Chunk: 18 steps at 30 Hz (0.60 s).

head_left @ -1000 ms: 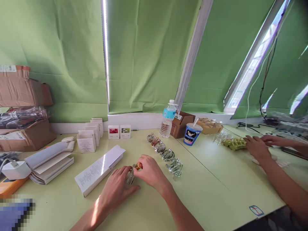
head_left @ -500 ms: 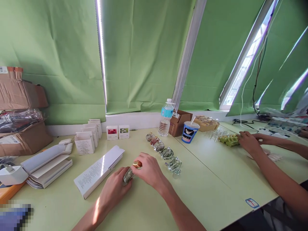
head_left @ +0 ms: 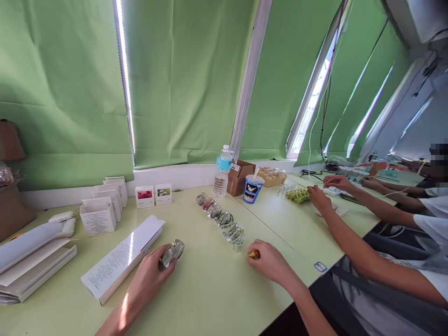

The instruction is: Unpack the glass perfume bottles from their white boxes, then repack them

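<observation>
My left hand is closed around a clear glass perfume bottle with a small gold neck on top, held just above the table. To the right and apart from it, my right hand grips a shiny gold-amber cap between thumb and fingers. Between the hands and farther back, several glass bottles form a slanting row, one of them reddish. A long white printed box lies left of my left hand.
Small white cartons and two picture boxes stand at the back. Beyond the bottle row are a water bottle, a brown carton and a blue cup. At right, a co-worker's hands handle green pieces.
My hands have moved apart: the right, with the gold cap, went right, away from the bottle in my left hand. The bottle's gold neck now shows. The view has turned right.
</observation>
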Available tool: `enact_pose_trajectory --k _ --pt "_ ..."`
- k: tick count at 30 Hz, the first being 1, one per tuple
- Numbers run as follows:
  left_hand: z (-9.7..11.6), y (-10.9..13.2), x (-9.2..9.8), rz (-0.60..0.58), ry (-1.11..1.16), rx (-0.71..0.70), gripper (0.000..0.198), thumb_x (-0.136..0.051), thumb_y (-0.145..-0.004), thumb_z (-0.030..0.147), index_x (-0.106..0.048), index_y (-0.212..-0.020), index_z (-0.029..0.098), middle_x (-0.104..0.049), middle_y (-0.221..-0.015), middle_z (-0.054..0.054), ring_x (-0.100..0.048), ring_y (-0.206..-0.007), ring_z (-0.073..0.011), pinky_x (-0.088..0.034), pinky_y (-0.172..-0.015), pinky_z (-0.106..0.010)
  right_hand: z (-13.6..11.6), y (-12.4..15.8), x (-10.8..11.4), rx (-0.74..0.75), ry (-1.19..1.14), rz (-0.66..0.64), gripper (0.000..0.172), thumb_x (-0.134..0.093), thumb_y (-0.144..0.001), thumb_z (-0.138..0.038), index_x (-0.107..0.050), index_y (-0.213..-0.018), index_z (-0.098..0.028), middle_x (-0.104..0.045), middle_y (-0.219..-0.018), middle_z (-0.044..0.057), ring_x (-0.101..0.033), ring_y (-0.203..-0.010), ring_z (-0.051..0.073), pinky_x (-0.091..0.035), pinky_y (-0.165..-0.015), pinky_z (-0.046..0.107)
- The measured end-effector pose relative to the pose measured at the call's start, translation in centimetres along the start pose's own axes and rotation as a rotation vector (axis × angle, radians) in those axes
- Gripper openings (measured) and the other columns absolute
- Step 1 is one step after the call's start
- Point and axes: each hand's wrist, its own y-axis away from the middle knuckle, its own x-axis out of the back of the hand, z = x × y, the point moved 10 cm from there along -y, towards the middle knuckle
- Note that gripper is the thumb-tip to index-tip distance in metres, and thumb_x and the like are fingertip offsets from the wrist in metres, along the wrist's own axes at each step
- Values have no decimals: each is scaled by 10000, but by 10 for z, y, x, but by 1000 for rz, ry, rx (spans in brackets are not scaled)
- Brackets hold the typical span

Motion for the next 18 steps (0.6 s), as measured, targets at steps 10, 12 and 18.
enact_pose_trajectory --k 10,12,18 --pt "-1 0 -2 1 -38 -39 320 -467 -880 438 -592 -1057 202 -642 -777 -8 -556 -665 -164 -421 -595 -249 30 -15 -8 -78 140 36 93 -530 -739 -179 -615 -703 -190 -634 -781 32 -570 -728 166 -280 -597 241" --pt "0 0 -2 3 -49 -47 334 -467 -881 447 -589 -1071 201 -643 -769 -9 -556 -653 -162 -423 -591 -249 35 -15 -7 -98 151 17 86 -533 -731 -174 -613 -704 -189 -636 -780 34 -568 -722 166 -278 -589 241" --pt "1 0 -2 -3 -75 -64 330 -452 -887 456 -586 -1063 211 -643 -805 -8 -550 -673 -157 -422 -605 -243 40 -6 -3 -84 170 1 72 -555 -723 -172 -623 -705 -187 -641 -792 39 -579 -755 175 -285 -600 244"
